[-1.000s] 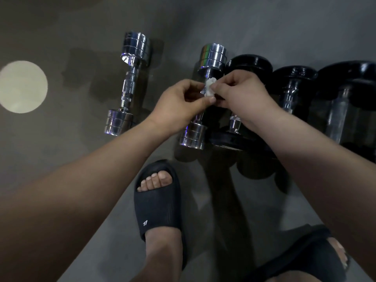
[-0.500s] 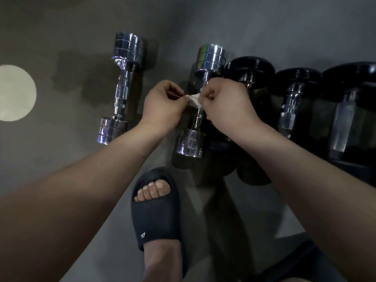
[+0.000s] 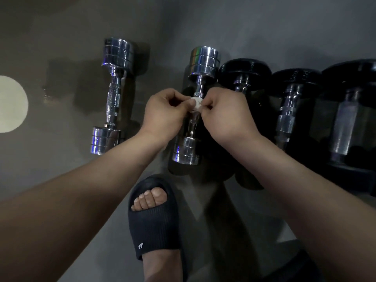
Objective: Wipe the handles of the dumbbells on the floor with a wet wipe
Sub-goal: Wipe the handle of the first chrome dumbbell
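A small crumpled white wet wipe (image 3: 196,103) is pinched between the fingertips of my left hand (image 3: 162,117) and my right hand (image 3: 227,117). Both hands hover above the handle of a chrome dumbbell (image 3: 201,64) lying on the floor; whether the wipe touches the handle I cannot tell. A second chrome dumbbell (image 3: 113,98) lies to the left, apart from the hands. To the right, three black dumbbells (image 3: 244,71), (image 3: 293,102), (image 3: 350,110) lie side by side with steel handles.
The dark grey floor (image 3: 61,169) has a pale round patch (image 3: 10,104) at the far left. My foot in a black slide sandal (image 3: 152,220) stands just below the hands. A second dark sandal edge shows at the bottom right.
The wipe looked stretched between the two hands half a second ago; now it is bunched into a small wad between the fingertips. Both hands stay over the same chrome dumbbell.
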A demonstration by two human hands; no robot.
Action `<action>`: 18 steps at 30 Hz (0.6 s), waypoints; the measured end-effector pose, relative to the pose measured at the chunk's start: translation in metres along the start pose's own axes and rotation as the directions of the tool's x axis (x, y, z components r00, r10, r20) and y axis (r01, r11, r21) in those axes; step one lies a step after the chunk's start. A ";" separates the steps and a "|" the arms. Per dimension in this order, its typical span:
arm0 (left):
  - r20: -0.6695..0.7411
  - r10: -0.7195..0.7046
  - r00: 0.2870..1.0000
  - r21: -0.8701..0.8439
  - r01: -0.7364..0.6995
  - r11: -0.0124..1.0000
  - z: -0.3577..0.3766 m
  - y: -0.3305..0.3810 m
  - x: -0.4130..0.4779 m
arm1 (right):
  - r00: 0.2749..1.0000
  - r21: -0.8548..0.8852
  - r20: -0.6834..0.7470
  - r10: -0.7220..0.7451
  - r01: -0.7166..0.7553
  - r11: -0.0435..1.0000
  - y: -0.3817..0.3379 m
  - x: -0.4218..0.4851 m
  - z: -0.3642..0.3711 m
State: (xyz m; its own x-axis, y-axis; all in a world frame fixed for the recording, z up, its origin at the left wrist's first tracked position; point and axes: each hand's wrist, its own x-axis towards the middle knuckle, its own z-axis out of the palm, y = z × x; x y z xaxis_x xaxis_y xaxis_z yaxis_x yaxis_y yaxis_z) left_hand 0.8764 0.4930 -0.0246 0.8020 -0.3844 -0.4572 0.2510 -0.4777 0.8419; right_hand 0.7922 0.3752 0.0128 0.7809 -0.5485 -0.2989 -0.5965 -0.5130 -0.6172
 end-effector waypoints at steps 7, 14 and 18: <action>-0.072 -0.014 0.997 -0.007 0.014 1.000 0.018 0.023 0.033 | 0.999 -0.172 -0.046 -0.022 0.014 0.985 -0.007 0.023 -0.001; 0.135 0.050 0.990 0.303 -0.089 0.949 -0.006 0.011 0.023 | 0.988 -0.150 0.131 -0.082 0.102 0.983 -0.003 0.012 -0.011; 0.087 0.043 0.995 0.285 -0.066 0.956 0.003 0.016 0.025 | 0.993 -0.126 0.040 -0.110 0.115 0.985 0.001 0.021 -0.008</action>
State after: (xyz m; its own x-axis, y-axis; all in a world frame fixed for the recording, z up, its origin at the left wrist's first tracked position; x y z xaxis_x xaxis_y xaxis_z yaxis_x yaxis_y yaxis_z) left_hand 0.8990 0.4737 -0.0229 0.7620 -0.4715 -0.4438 0.0330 -0.6563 0.7538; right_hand 0.8063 0.3585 0.0118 0.8488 -0.4615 -0.2580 -0.5217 -0.6516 -0.5507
